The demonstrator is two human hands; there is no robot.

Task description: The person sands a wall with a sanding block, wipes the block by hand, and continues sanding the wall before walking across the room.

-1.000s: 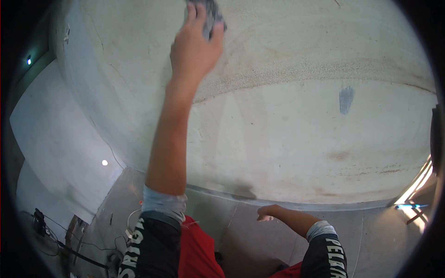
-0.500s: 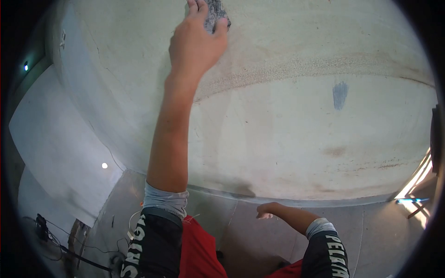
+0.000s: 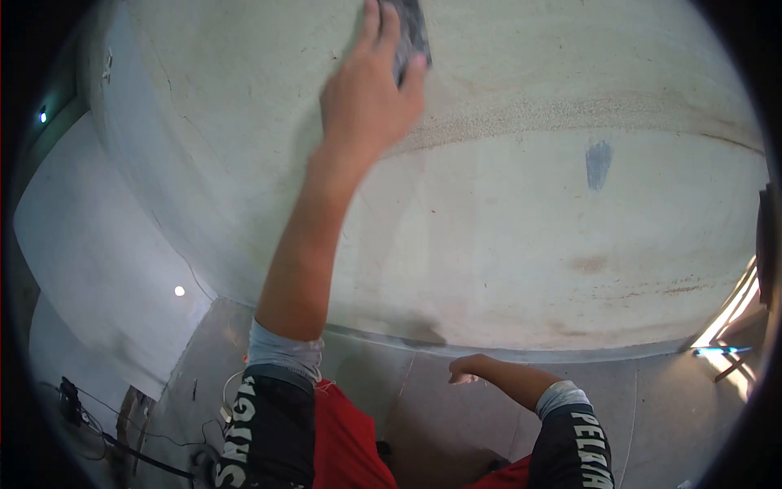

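Note:
My left hand reaches up to the pale wall, its fingers and thumb round a dark grey, mottled flat pad that lies against the surface. The top of the pad is cut off by the frame edge. Low down, my right hand hangs over the floor, away from the wall, with its fingers curled; whether anything is in them is too small to tell. A grey-blue patch marks the wall on the right, and a rough brownish band curves across it.
Black cables and a dark device lie at the lower left, near the white side wall. The grey tiled floor meets the wall below. At the right edge stand a dark wooden piece and a blue-lit bar.
My left hand and the pad have moved right and slightly down along the wall. My right hand has stayed almost in place.

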